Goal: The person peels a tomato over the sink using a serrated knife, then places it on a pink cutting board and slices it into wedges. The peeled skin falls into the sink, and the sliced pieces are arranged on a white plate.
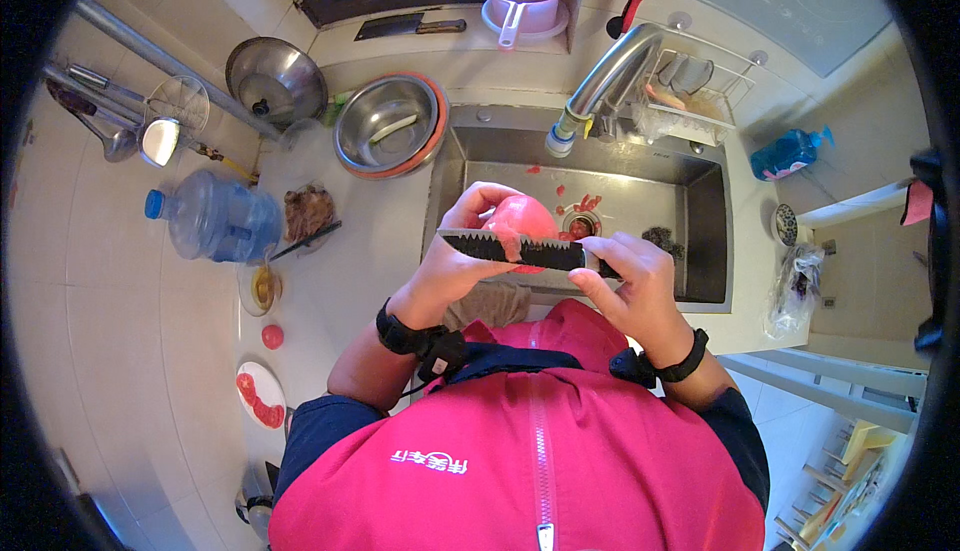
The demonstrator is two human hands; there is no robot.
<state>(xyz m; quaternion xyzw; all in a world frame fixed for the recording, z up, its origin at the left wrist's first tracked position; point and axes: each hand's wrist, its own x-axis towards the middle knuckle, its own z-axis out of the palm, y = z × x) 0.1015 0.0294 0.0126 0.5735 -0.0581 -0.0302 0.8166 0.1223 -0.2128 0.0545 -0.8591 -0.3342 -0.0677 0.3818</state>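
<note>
My left hand point(445, 251) grips a peeled-looking red tomato point(531, 216) above the near part of the steel sink point(637, 168). In my right hand point(631, 273) is the handle of a knife with a black, patterned blade point(551, 254) and a toothed edge. The blade points left and lies across the tomato's near side, with a scrap of tomato skin on it. Red peelings point(589, 203) lie in the sink around the drain. On the counter at the left are a whole tomato point(272, 336) and a white plate point(277, 384) of tomato slices.
A curved faucet point(592, 93) reaches over the sink's far edge. Left of the sink stand nested bowls point(352, 127), a large water bottle point(217, 217) and a glass bowl point(251, 300) of yellow liquid. A cleaver point(390, 26) lies on the sill. Right are a soap bottle point(784, 155) and a plastic bag point(793, 292).
</note>
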